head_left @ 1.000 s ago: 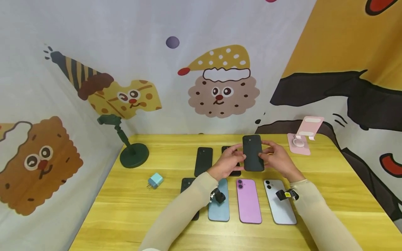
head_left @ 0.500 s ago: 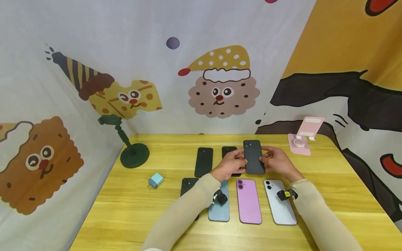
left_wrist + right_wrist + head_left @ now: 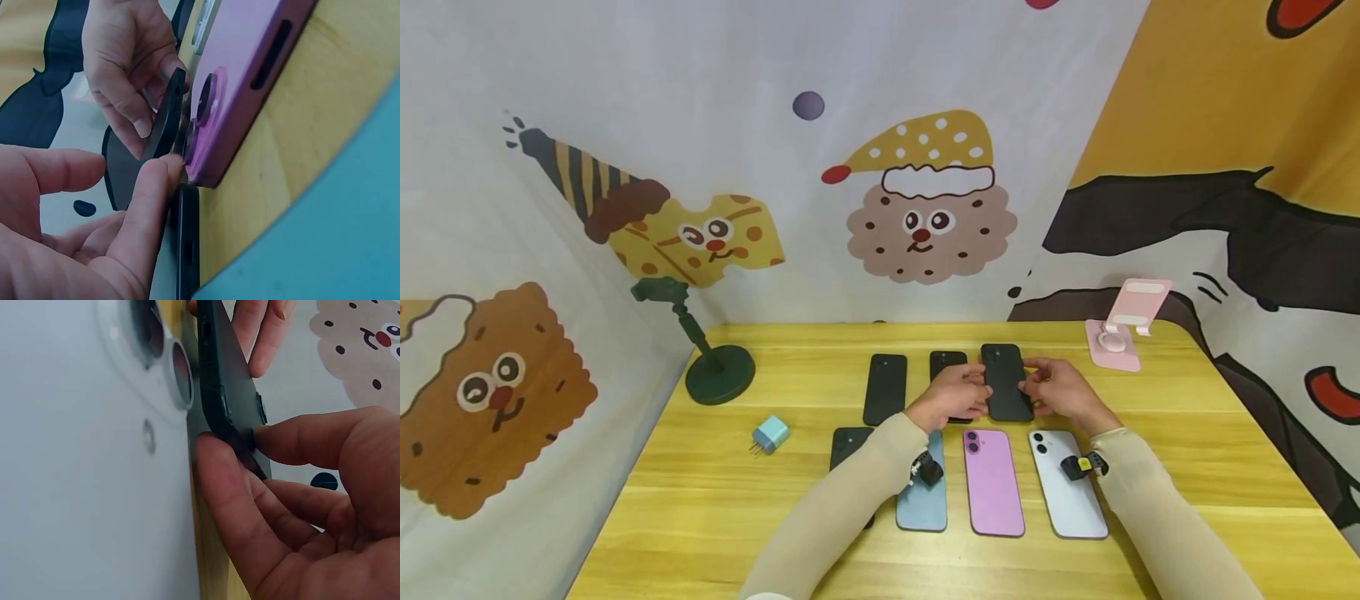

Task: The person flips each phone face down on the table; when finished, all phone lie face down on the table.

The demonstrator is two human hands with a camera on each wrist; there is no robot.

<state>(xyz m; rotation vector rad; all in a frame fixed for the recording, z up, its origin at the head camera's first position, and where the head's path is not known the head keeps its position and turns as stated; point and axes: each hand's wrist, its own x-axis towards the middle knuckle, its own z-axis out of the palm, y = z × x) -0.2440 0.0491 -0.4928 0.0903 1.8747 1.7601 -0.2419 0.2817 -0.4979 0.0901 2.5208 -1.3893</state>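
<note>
A black smartphone [image 3: 1006, 383], camera side up, lies between the hands at the back right of the rows of phones. My right hand [image 3: 1063, 392] pinches its right edge; in the right wrist view the thumb is on the back of this smartphone [image 3: 234, 381], a finger under its rim. The smartphone [image 3: 167, 119] looks slightly tilted in the left wrist view. My left hand [image 3: 955, 392] is at its left edge: a fingertip touches or nearly touches it, while the thumb stands apart. Under the left hand, another black smartphone [image 3: 948, 359] is partly covered.
A third black smartphone [image 3: 886, 389] lies farther left. In front are a dark phone [image 3: 850, 440], a blue phone [image 3: 922, 508], a pink phone [image 3: 995, 487] and a white phone [image 3: 1063, 500]. A plug adapter [image 3: 771, 433], green stand [image 3: 721, 374] and pink stand [image 3: 1116, 344] stand around.
The black smartphone has come down from above the table into the back row, both hands lowering with it. My left thumb has moved off it; the right hand still holds its edge.
</note>
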